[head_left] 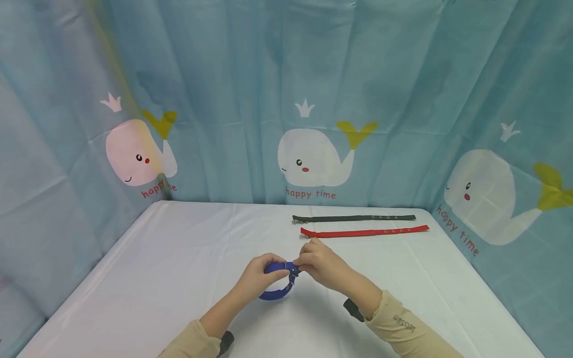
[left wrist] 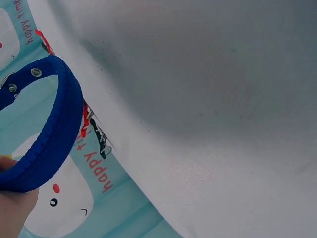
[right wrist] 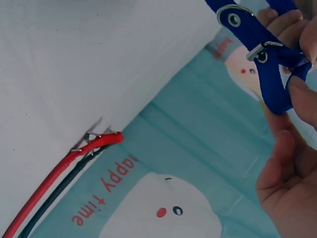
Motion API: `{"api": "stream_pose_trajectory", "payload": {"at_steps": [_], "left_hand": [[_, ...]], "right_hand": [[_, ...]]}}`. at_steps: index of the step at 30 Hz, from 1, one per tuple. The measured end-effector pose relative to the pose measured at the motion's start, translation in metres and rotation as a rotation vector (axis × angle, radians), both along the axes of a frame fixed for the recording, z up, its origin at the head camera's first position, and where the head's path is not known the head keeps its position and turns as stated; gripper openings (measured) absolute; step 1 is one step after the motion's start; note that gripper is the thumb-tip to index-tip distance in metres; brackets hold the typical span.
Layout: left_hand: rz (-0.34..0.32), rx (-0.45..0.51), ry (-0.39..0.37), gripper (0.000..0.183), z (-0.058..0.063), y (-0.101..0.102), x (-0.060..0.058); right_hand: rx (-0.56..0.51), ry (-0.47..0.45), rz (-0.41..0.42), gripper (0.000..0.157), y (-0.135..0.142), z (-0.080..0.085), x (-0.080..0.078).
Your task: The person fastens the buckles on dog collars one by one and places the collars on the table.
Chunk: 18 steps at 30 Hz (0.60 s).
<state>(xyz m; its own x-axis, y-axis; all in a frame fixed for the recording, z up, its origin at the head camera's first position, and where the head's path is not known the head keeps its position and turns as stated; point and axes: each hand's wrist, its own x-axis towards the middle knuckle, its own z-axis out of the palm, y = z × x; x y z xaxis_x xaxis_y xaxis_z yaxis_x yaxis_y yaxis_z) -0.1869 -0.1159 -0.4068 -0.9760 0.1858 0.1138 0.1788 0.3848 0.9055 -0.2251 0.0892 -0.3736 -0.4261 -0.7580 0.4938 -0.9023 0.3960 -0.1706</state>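
Observation:
A blue collar (head_left: 274, 295) is bent into a loop and held up over the table between both hands. My left hand (head_left: 261, 274) grips the padded band, thumb in front and fingers behind. Beside the buckle, my right hand (head_left: 323, 263) pinches the strap between thumb and fingers. In the right wrist view the strap runs through the metal buckle (right wrist: 258, 51), whose prong sits at an eyelet, and the strap's end part bends into a small loop near the fingertips. A D-ring (right wrist: 235, 9) and another eyelet show above it. The left wrist view shows the broad padded band (left wrist: 62, 124).
A red collar (head_left: 364, 233) and a dark green collar (head_left: 349, 219) lie stretched out side by side at the back right of the white table (head_left: 179, 258). Behind and at the sides hangs a light blue curtain (head_left: 224, 149) with whale prints.

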Motion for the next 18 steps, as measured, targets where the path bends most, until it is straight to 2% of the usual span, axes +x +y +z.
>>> {"api": "stream_pose_trajectory", "payload": {"at_steps": [3, 5, 10, 13, 18], "left_hand": [[0.009, -0.009, 0.001, 0.025, 0.0008, -0.0003, 0.0009], [0.020, -0.003, 0.007, 0.026, 0.0021, -0.0011, 0.0013], [0.054, 0.021, 0.010, 0.026, 0.0062, -0.0043, 0.0014], [0.059, 0.025, 0.003, 0.026, 0.0074, -0.0054, 0.0010], [0.045, 0.033, -0.002, 0.026, 0.0073, -0.0059, -0.0002]], "right_hand": [[-0.007, -0.029, -0.001, 0.017, -0.0009, -0.0002, -0.0002], [-0.031, -0.097, -0.014, 0.020, -0.0002, -0.0011, 0.0000], [-0.179, -0.260, -0.066, 0.026, 0.0038, -0.0063, 0.0005], [-0.240, -0.259, -0.058, 0.023, 0.0033, -0.0080, 0.0002], [-0.272, -0.222, -0.016, 0.020, -0.0018, -0.0084, 0.0008]]}}
